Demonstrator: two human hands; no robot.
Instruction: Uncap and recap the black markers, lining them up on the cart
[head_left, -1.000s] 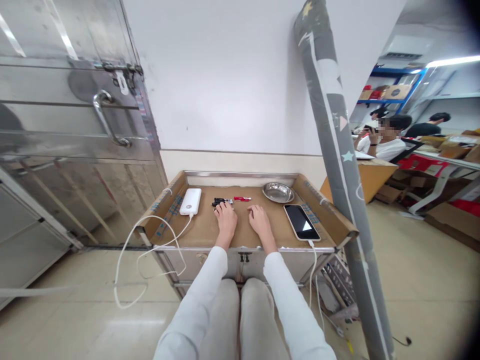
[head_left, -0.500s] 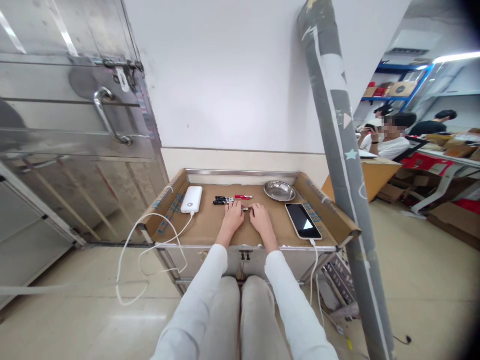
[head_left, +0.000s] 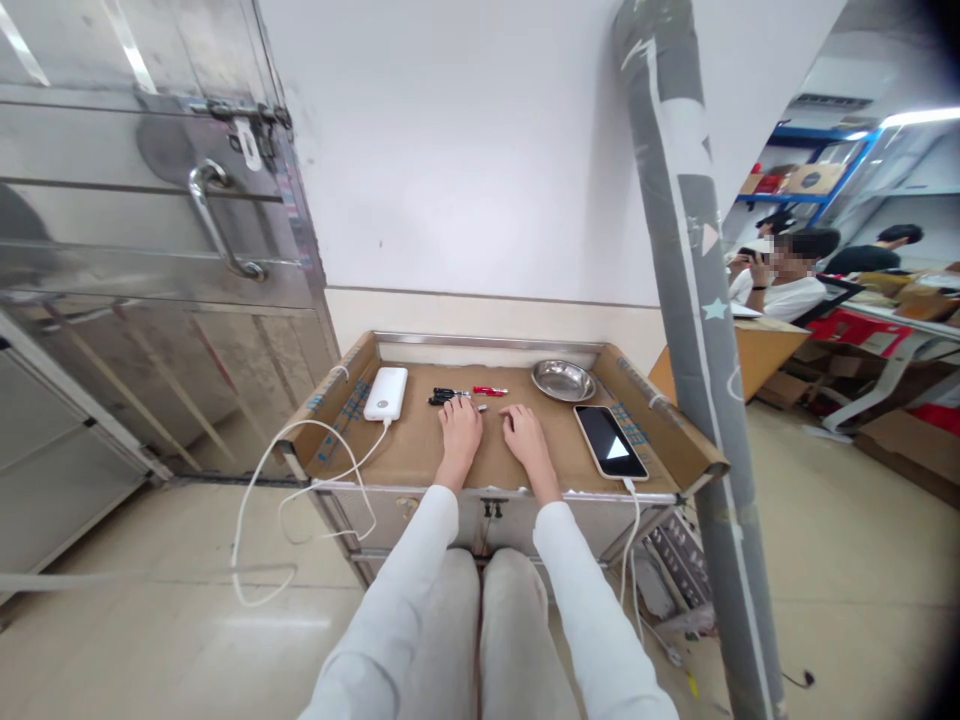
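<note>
My left hand [head_left: 460, 437] rests over the cardboard-lined top of a small cabinet, its fingers bent and closed over a slim pen. The pen's silvery tip [head_left: 481, 407] sticks out to the right of the fingers; the rest is hidden beneath them. Just beyond lie black pens [head_left: 444, 395], partly covered by the fingertips. A red pen [head_left: 490, 391] lies farther back to the right. My right hand [head_left: 526, 438] is apart from the left, its fingers loosely bent near the cardboard, with nothing visible in them.
A white power bank [head_left: 386, 394] with a cable lies left. At right are a round metal dish [head_left: 562, 380] and a plugged-in phone [head_left: 610, 442]. Raised cardboard sides [head_left: 660, 415] border the top. A long grey roll [head_left: 694, 250] leans at right; people sit beyond it.
My hands have moved apart. The left has shifted slightly left with the pen's tip beside it, and the right has come away from the pen. The view has turned slightly.
</note>
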